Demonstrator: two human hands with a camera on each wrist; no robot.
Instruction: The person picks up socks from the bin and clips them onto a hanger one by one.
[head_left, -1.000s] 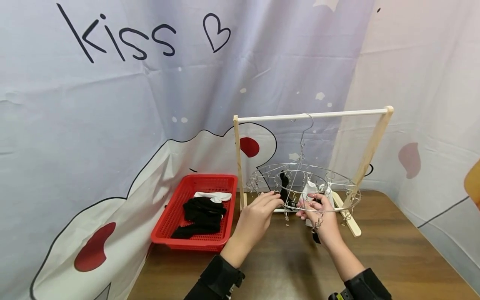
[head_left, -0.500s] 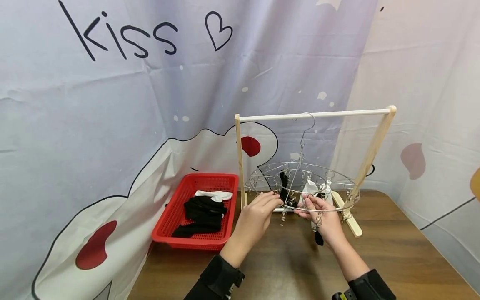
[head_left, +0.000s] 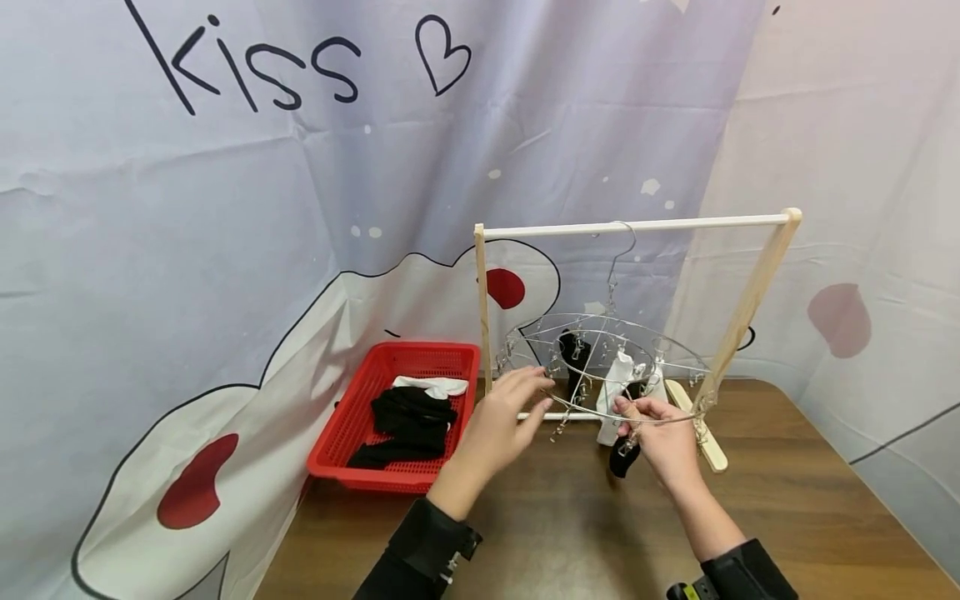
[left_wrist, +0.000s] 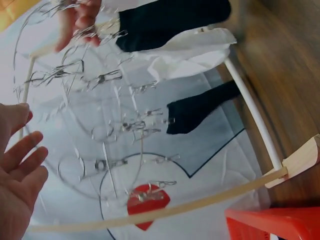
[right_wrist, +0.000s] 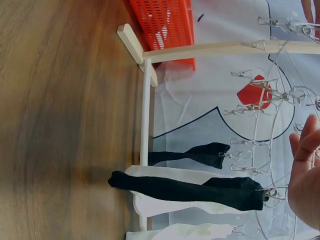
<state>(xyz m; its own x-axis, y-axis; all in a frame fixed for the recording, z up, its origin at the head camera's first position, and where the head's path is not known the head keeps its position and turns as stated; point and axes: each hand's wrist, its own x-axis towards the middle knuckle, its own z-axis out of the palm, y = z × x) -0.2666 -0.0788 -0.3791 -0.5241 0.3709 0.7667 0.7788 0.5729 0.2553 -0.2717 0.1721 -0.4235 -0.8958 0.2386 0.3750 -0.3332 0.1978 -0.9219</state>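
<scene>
A round metal clip hanger (head_left: 525, 320) hangs by its hook from a wooden rack. My left hand (head_left: 498, 429) is by its left rim, fingers spread with nothing between them. My right hand (head_left: 663, 437) is at the front right of the rim, its thumb and fingertips apart in the left wrist view. Close beside it a black sock (right_wrist: 200, 189) hangs from a clip. Behind that, white socks (head_left: 613, 392) and another black sock (right_wrist: 195, 156) hang from clips. Several bare clips (left_wrist: 102, 77) dangle round the ring.
A red basket (head_left: 322, 462) to the left holds black socks (head_left: 408, 425) and a white sock (head_left: 431, 386). The rack's right wooden post (head_left: 757, 292) and foot (head_left: 708, 446) stand beside my right hand. A patterned cloth (head_left: 225, 208) hangs behind the wooden table (head_left: 555, 533).
My left hand has drawn back from the rim and its thumb has spread away. My right hand has shifted slightly right; more of the black sock shows beside it. The hanger has swung a little.
</scene>
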